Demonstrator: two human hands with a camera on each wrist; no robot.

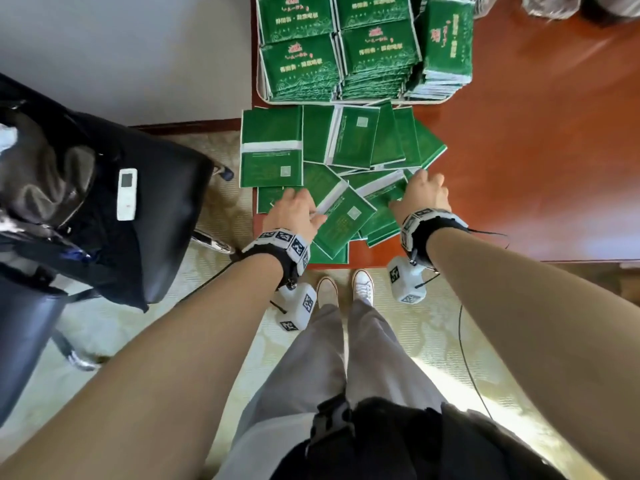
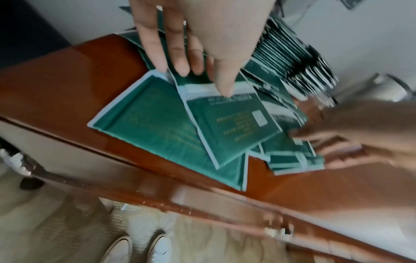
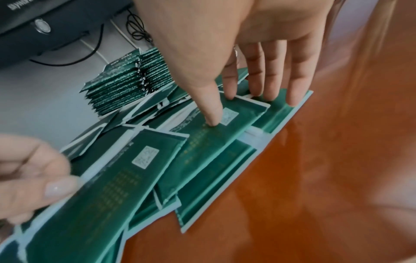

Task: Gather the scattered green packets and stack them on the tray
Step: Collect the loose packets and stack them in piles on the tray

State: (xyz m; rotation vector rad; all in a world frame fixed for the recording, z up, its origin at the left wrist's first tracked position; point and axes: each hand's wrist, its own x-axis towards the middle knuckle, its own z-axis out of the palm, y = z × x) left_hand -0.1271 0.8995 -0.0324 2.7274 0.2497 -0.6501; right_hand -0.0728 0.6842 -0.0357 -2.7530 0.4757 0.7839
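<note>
Both hands, left hand (image 1: 294, 213) and right hand (image 1: 424, 195), press flat-fingered, gripping nothing, on scattered packets (image 1: 341, 188) at centre frame; packets overhanging the tabletop (image 1: 536, 168) edge may slide off.

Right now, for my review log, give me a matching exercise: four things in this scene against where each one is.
Things:
1. stacked packets
2. scattered packets
3. remote control
4. white shoes

Places:
A. on the carpet, at the table's near edge
B. loose on the wooden table, under both hands
C. on the tray
D. on the black chair, left of the table

Pairs: 1-C, 2-B, 3-D, 4-A
</note>
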